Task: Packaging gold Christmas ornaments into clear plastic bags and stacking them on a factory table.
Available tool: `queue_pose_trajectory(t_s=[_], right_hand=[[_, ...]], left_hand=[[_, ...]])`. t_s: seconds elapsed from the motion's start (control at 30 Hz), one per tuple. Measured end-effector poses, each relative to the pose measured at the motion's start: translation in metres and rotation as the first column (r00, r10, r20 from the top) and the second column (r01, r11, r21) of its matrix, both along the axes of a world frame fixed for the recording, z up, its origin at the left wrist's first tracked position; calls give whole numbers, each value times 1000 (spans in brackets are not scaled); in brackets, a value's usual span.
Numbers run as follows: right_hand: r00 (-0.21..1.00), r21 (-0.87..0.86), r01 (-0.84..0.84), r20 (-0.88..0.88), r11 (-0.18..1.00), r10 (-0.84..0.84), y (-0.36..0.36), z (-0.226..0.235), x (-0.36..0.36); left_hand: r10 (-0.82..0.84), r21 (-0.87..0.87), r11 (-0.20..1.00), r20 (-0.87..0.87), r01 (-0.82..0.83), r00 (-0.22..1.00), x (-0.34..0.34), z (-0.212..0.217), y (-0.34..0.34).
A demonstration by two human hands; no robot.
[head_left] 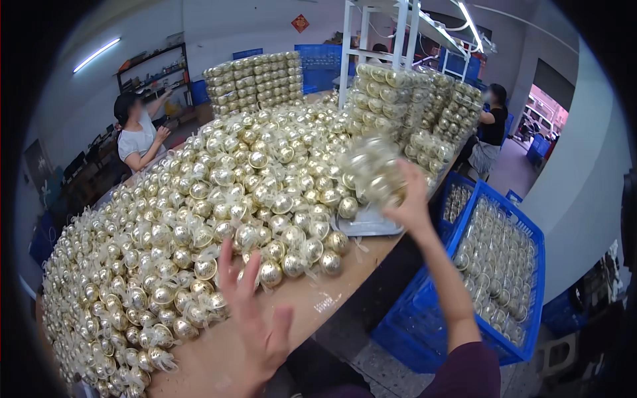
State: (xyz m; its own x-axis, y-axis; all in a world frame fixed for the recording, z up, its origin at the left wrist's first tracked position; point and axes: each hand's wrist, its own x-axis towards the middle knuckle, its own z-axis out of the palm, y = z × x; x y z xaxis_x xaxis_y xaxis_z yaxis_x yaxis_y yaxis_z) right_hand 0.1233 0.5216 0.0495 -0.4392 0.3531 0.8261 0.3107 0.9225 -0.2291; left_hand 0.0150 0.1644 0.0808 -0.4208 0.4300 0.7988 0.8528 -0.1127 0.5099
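Note:
My right hand (414, 202) grips a clear-wrapped pack of gold balls (371, 169), lifted above the table and smeared by motion. Below the pack, a grey tray (368, 223) lies at the table's edge, partly hidden by loose balls. My left hand (257, 325) hovers over the near edge of the brown table (206, 361), fingers spread and holding nothing. Just beyond it spreads a large heap of shiny gold balls (179, 225), many with pale ribbon bows tied on them.
To the right, a blue crate (405, 335) stands on the floor, filled with wrapped gold balls. Wrapped packs are stacked at the back (252, 83) and beside a white rack (346, 60). One person (139, 139) is at the far left, another (491, 129) at the far right.

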Motion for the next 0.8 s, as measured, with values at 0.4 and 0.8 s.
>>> queue_pose_trajectory(t_s=[0.4,0.8], right_hand=[[689,58,488,587,871,-425,268,-78,-3],[269,-894,-427,15,133,963,-247,-1,-104]], left_hand=[[902,-608,141,-246,-781,354,-15,-89,-347],[898,-667,146,-221,-730,381,60,-121,-456]])
